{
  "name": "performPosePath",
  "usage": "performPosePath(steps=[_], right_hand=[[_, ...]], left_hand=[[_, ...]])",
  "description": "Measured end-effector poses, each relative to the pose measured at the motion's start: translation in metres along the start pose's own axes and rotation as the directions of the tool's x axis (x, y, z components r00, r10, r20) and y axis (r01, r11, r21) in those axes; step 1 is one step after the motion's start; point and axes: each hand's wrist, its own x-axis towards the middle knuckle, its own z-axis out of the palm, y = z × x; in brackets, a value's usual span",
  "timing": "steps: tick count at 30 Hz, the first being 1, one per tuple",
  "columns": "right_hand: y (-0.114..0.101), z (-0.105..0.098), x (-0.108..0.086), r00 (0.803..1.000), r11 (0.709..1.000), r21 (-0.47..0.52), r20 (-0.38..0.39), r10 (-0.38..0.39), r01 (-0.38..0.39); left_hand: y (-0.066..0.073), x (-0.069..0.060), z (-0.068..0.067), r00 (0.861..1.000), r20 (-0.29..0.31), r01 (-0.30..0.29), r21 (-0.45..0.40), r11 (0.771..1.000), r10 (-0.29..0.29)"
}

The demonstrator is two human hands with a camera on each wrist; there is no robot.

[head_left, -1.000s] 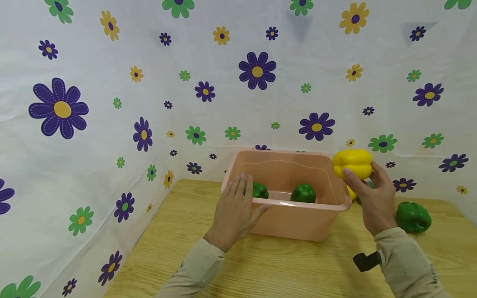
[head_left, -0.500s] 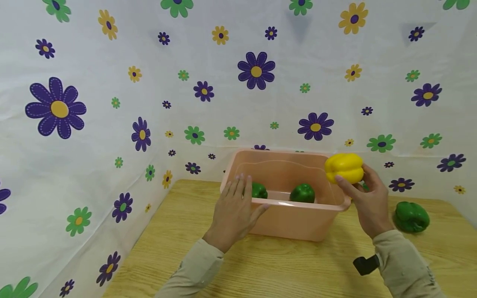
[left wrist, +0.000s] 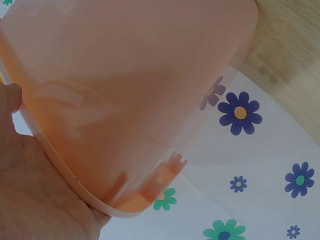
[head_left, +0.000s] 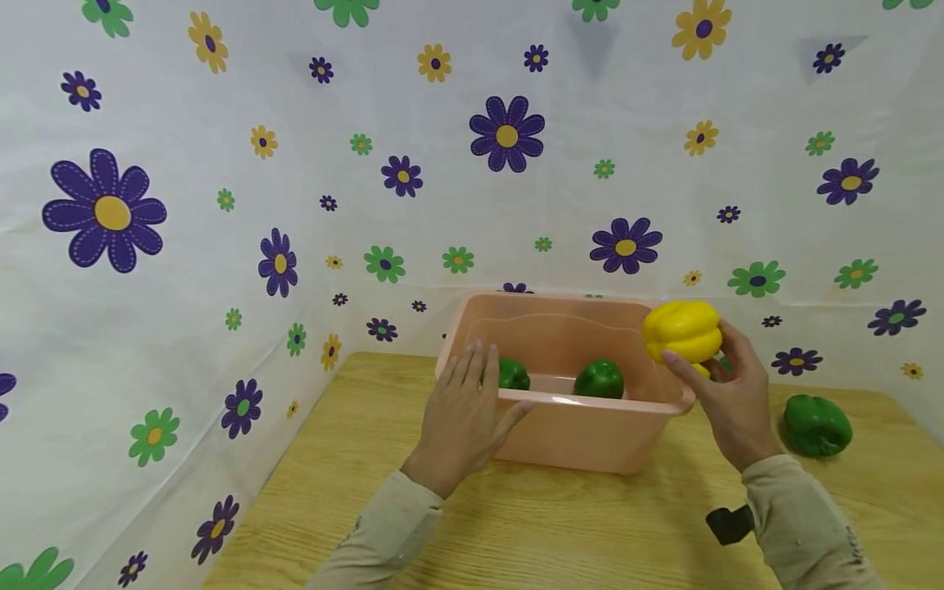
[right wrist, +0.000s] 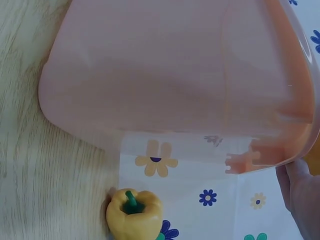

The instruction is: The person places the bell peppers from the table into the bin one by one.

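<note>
My right hand (head_left: 741,401) grips a yellow bell pepper (head_left: 682,330) at the right end of a pink plastic bin (head_left: 568,434), thumb on the near side. The pepper is raised about level with the bin's rim. My left hand (head_left: 459,418) lies over the bin's front-left rim, its fingers straight and its thumb spread along the front edge. Inside the bin are two green bell peppers (head_left: 600,380), the left one partly covered by my left fingers. In the left wrist view, the left hand (left wrist: 35,185) touches the bin's rim.
Another green bell pepper (head_left: 816,426) sits on the wooden table (head_left: 516,533) to the right. A second yellow pepper (right wrist: 134,215) stands beside the bin, mostly hidden behind my right hand in the head view. A flower-printed sheet (head_left: 442,205) hangs behind and left.
My right hand has brought the yellow bell pepper leftward, over the bin's right end, then stayed almost still. My left hand has kept its place on the rim.
</note>
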Motion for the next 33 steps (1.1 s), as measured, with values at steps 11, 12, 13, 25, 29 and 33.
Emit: performPosePath(steps=[11,12,13,25,29,33], right_hand=[[0.0021,-0.0037,0.0,0.999,0.998,-0.065,0.051,-0.015,0.018],[0.0021,-0.004,0.0002,0.998,0.997,-0.073,0.056,-0.017,0.021],[0.002,-0.0042,0.0003,0.998,0.997,-0.07,0.06,-0.017,0.021],[0.0003,-0.0048,0.0007,0.996,1.0,-0.006,0.086,0.002,-0.002],[0.001,-0.0054,0.0018,0.996,1.0,0.009,0.093,-0.009,0.008],[0.0009,-0.0051,0.0015,0.995,1.0,0.018,0.104,-0.012,0.01]], left_hand=[[0.0011,0.0007,-0.0022,1.0,0.001,-0.007,-0.002,1.0,0.007],[0.0012,0.0008,-0.0021,1.0,0.002,-0.006,-0.003,1.0,0.006],[0.0013,0.0009,-0.0021,1.0,0.003,-0.006,-0.004,1.0,0.006],[0.0004,0.0007,0.0,1.0,-0.027,-0.013,0.009,1.0,0.013],[0.0003,0.0008,0.0003,0.999,-0.034,-0.016,0.01,1.0,0.016],[0.0009,0.0007,-0.0006,1.0,-0.024,-0.008,0.008,1.0,0.008]])
